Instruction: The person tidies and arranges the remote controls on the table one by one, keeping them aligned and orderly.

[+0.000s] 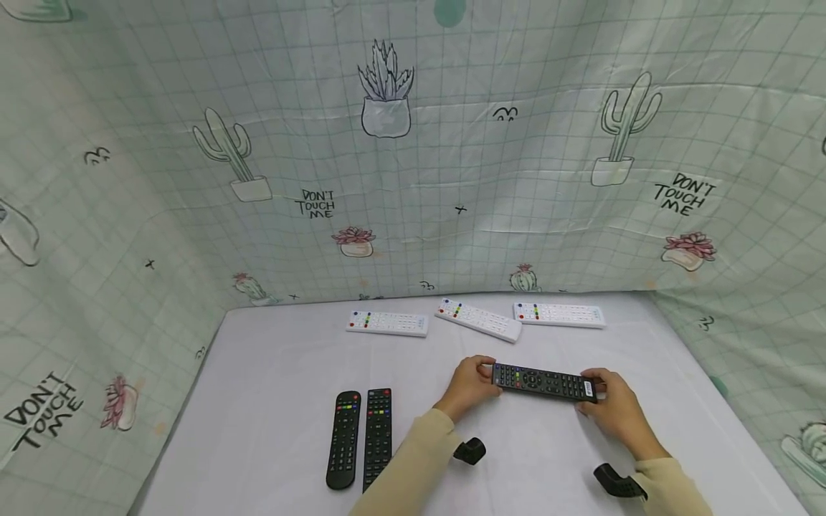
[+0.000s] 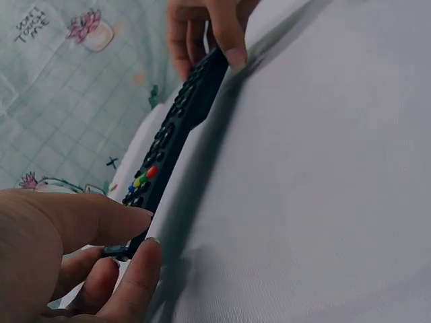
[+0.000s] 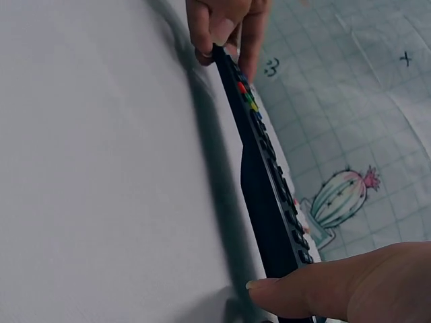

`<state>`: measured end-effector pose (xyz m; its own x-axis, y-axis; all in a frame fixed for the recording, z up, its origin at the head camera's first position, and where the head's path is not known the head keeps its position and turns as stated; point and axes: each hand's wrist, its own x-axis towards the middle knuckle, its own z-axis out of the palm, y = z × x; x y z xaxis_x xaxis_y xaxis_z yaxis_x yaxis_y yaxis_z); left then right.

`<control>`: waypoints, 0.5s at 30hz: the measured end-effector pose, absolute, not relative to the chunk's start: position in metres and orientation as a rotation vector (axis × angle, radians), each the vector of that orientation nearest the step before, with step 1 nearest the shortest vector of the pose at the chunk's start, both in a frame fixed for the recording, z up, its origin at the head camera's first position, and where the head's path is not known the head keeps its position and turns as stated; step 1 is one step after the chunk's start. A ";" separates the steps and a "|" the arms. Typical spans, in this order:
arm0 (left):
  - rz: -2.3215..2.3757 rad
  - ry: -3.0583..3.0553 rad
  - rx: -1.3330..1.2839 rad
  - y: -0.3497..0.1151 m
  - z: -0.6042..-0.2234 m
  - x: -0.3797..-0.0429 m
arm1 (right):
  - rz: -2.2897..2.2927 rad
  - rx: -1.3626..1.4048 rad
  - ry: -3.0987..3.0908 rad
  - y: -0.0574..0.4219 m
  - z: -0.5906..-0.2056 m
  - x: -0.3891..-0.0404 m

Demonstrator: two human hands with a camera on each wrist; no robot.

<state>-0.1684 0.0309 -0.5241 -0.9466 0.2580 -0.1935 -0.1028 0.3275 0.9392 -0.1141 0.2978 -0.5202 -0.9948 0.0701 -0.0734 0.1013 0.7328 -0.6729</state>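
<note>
A black remote control (image 1: 544, 382) with coloured buttons lies crosswise between my two hands, its buttons facing up. At its left end, near the coloured buttons, my left hand (image 1: 470, 387) holds it with thumb and fingers. My right hand (image 1: 613, 407) grips the opposite end, beside a small white label. Both wrist views show the remote (image 2: 176, 128) a little above the white tabletop, with a shadow beneath it. In the right wrist view my right thumb (image 3: 303, 291) lies along its near end.
Three white remotes lie along the back: one at left (image 1: 387, 324), a slanted one in the middle (image 1: 479, 320) and one at right (image 1: 559, 315). Two black remotes, a rounded one (image 1: 343, 441) and a straight one (image 1: 378, 433), lie left of my left forearm. A patterned cloth (image 1: 413, 172) hangs behind.
</note>
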 end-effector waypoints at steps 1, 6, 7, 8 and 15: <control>1.637 2.298 0.145 0.028 -0.523 -0.168 | -1.127 0.136 2.882 0.295 -0.521 -0.113; 1.565 2.340 0.157 0.017 -0.523 -0.166 | -1.148 0.095 2.878 0.285 -0.524 -0.109; 1.553 2.347 0.161 0.015 -0.524 -0.165 | -1.148 0.086 2.882 0.283 -0.525 -0.108; 1.544 2.350 0.163 0.013 -0.523 -0.165 | -1.147 0.077 2.887 0.282 -0.525 -0.107; 1.525 2.384 0.207 -0.002 -0.519 -0.163 | -1.188 0.014 2.879 0.269 -0.525 -0.100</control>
<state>-0.1631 -0.0017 -0.5192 -0.9437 0.2807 -0.1751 -0.0413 0.4250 0.9042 -0.1005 0.2688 -0.5249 -0.9996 -0.0022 -0.0285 0.0185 0.7092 -0.7048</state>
